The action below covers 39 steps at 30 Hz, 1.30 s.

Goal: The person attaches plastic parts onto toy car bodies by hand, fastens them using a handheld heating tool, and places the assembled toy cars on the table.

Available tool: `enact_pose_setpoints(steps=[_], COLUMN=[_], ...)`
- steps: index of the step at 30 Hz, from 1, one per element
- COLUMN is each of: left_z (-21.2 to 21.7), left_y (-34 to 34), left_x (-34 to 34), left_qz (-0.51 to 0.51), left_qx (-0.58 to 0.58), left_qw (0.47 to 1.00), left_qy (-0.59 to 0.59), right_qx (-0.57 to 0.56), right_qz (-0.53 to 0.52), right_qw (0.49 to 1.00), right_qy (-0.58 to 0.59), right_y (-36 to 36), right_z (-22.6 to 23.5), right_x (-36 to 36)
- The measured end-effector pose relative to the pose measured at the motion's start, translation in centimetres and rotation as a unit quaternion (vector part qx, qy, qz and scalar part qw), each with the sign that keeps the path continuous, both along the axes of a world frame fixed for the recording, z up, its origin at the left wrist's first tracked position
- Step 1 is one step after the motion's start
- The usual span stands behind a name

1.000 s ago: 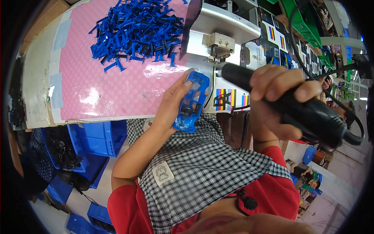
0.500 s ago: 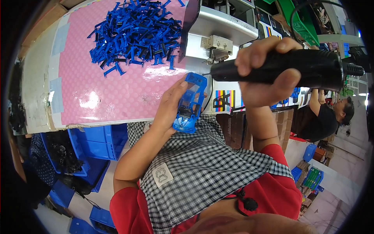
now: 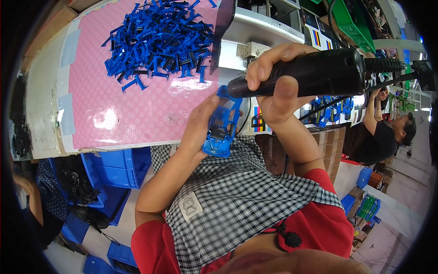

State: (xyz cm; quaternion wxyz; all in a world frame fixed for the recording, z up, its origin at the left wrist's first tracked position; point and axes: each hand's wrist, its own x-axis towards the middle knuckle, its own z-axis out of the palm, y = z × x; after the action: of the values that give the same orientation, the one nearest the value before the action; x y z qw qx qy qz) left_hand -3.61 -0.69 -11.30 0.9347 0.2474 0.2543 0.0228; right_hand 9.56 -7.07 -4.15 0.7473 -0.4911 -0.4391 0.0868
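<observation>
The person's left hand grasps a translucent blue plastic casing, long and hollow, thumb along its left side. The casing is held tilted near the table's front edge, its lower end hanging past that edge, in front of a black-and-white checked apron. The right hand is clenched around a black cylindrical corded tool, which lies nearly level in the view. Its narrow nose overlaps the casing's upper end; whether they touch cannot be told.

Left of the casing, a broad stretch of glossy pink dotted surface runs from the front edge back to a heap of small blue and black plastic parts. The heap ends beside a dark upright plate, and a silver metal frame stands behind the tool, narrowing the room there.

Half a second ago the nose was just right of the casing with a thin bit showing; tool and right hand have since shifted left. The casing and heap have barely moved.
</observation>
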Motion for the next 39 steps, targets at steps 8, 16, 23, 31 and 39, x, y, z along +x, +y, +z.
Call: enact_pose_setpoints(steps=[8,16,23,31,39], left_z=[-0.3,-0.4,1.4,3.8,3.9], left_y=[0.0,0.5,2.5,23.5,32.2], left_x=[0.1,0.1,-4.4,-12.8,-13.0], left_qz=[-0.004,0.022,-0.075,0.156,-0.002], left_qx=[0.036,0.011,0.236,0.908,0.922], left_qw=[0.999,1.000,0.969,0.353,0.065], left_qy=[0.004,0.006,0.012,0.163,0.381], right_qx=[-0.020,-0.008,0.101,0.202,0.172], right_qz=[0.056,0.269,0.200,0.045,-0.067], right_qw=[0.998,0.963,0.949,0.976,0.983], right_qy=[-0.011,0.033,0.222,-0.069,0.006], right_y=[1.2,4.3,-3.1,-11.4,-16.2], right_z=[-0.6,-1.4,1.1,3.8,3.4], right_x=[0.9,1.7,-1.5,-2.3,1.1])
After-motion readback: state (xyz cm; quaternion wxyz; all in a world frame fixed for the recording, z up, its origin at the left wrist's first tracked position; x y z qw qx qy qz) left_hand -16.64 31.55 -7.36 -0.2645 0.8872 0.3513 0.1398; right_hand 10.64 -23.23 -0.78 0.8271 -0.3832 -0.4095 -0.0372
